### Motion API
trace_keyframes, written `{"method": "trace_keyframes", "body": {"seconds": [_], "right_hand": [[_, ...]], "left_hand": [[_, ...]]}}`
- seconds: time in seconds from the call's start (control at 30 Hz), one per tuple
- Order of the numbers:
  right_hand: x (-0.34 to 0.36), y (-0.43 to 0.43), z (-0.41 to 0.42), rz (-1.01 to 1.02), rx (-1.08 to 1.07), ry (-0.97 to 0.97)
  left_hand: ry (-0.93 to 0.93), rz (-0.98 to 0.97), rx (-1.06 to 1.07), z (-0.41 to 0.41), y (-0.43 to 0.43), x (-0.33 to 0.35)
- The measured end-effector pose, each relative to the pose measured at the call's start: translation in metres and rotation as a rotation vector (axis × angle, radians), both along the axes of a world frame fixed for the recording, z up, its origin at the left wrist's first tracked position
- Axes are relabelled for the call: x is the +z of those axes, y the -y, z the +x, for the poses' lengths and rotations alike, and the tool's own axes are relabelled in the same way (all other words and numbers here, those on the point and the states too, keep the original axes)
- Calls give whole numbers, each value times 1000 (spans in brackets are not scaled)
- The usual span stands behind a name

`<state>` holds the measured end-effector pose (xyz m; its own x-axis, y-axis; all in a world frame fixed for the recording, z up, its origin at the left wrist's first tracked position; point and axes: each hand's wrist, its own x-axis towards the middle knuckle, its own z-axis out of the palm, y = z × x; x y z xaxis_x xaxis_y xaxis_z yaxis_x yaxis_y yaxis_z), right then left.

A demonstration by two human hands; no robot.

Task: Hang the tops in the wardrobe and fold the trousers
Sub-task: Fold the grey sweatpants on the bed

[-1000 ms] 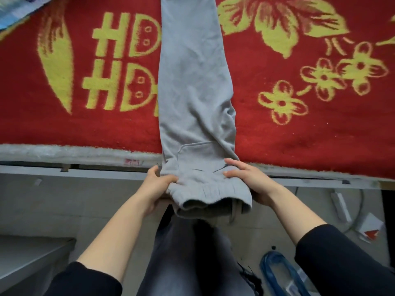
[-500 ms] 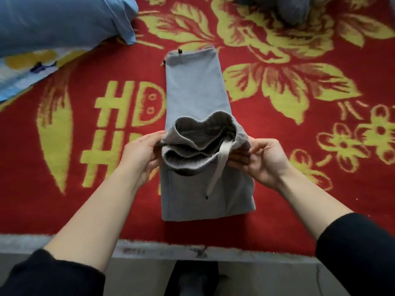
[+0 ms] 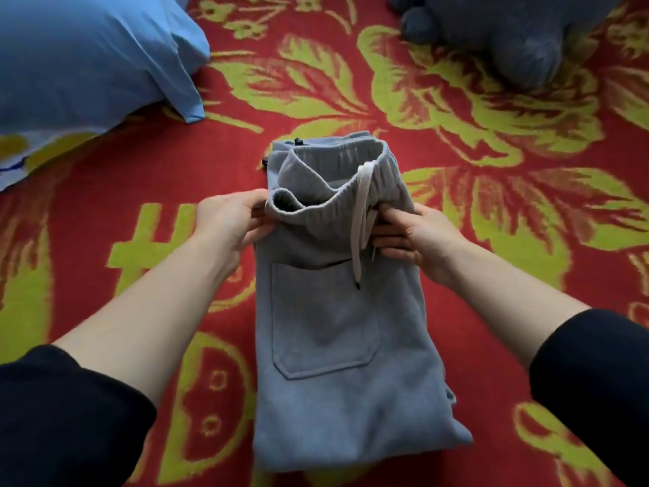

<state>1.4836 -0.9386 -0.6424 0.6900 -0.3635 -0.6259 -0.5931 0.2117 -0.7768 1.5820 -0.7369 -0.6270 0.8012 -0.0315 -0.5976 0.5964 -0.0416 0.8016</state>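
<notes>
Gripping folded trousers [image 3: 337,363], left hand [image 3: 228,223], right hand [image 3: 418,237].

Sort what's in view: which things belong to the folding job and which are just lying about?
Job: trousers, partly folded; left hand and right hand, both gripping the waistband.
Lying about: pillow; grey bundle, unclear what; blanket under the trousers.
</notes>
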Motion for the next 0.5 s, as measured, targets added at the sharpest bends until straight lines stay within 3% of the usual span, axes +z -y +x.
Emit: {"method": "trace_keyframes", "body": {"seconds": [0.23, 0.33, 0.4, 0.5], "right_hand": [[-10, 17, 69, -61, -9, 47], [-25, 22, 79, -206, 97, 63], [-37, 21, 73, -279, 172, 83], [-44, 15, 54, -409, 293, 158]], "left_hand": [[74, -55, 57, 69, 26, -27], [87, -117, 32, 64, 36, -43], [189, -24, -70, 49, 36, -56], [442, 270, -317, 26, 23, -70]]}}
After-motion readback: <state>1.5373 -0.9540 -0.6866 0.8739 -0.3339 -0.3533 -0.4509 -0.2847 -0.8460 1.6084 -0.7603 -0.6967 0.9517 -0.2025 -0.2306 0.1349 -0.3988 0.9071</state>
